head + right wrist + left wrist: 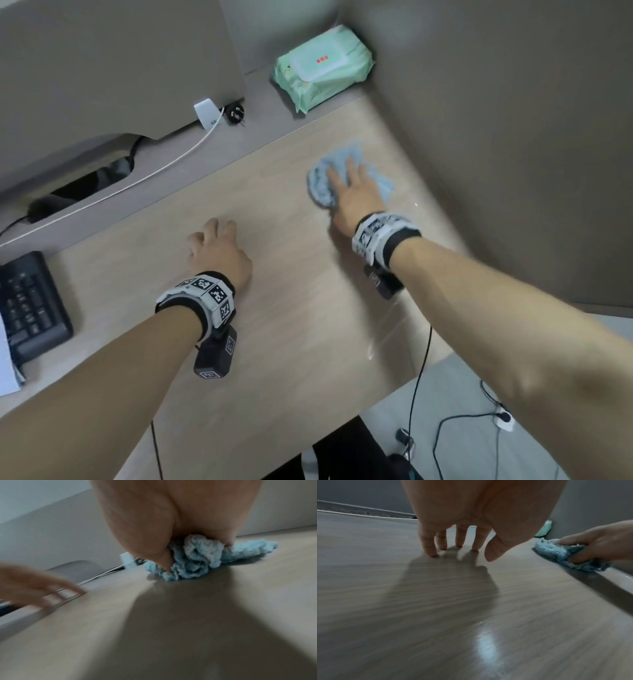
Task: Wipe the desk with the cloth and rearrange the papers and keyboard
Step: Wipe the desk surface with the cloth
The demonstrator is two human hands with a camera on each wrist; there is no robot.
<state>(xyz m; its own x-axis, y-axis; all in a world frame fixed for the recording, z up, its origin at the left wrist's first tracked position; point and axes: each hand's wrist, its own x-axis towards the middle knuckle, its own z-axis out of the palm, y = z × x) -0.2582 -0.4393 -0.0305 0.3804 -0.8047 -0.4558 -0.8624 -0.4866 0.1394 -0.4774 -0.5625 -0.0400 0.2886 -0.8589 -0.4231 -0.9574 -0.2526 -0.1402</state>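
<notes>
The pale wood-grain bench (pixel 291 325) is sitting in a corner of grey partition walls (pixel 513 137). The right hand (pixel 354 198) is gripping the bunched blue cloth (pixel 320 186) against it near the right wall, thumb tucked into the folds. The left hand (pixel 219 253) is resting empty on spread fingertips. The keyboard (pixel 30 308) and papers (pixel 5 363) are being cropped at left.

Desk (pixel 291 325) open; wall (pixel 513 154) seemingly close.

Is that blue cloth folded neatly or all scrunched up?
Scrunched up. The cloth lies in lumpy, crumpled folds on the desk, with the right hand pressing down on it and its thumb dug in.
</notes>
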